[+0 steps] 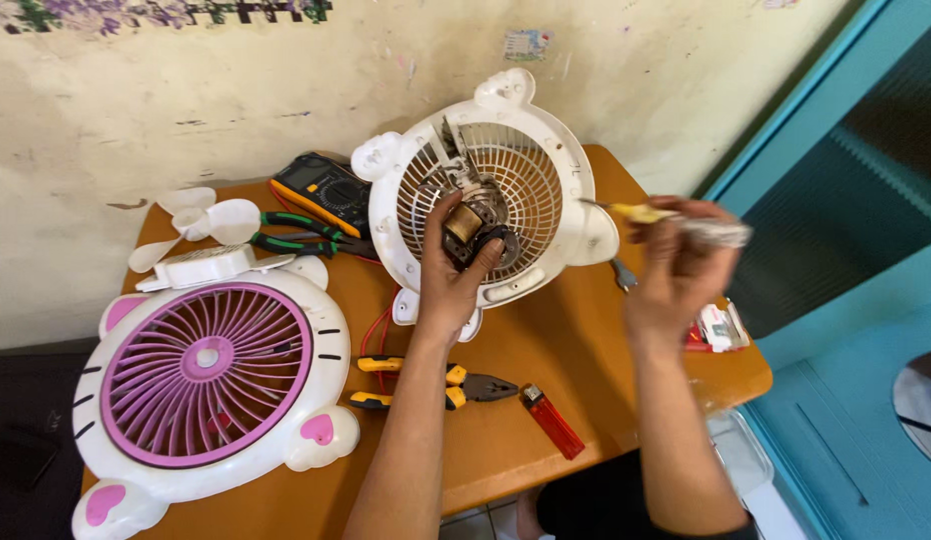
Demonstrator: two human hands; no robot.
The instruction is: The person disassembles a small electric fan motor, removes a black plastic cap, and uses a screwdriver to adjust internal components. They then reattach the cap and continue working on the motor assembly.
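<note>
Motor (pixel 466 228) seated in white fan housing (pixel 546 150): my left hand (pixel 448 285) is gripping it steady; right hand (pixel 676 265), beside housing, is pinching yellow-handled tool (pixel 641 212). Best keeping housing braced.

Pink fan cover (pixel 208 372), pliers (pixel 441 385), lighter (pixel 552 420), multimeter (pixel 324 192).

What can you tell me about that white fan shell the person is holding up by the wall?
The white plastic rear fan housing is round with small ear-like lobes and a slotted grille. It stands tilted on the orange table near the wall, inner side facing the camera. A small copper-wound motor sits at its centre, gripped by the left hand.
</note>
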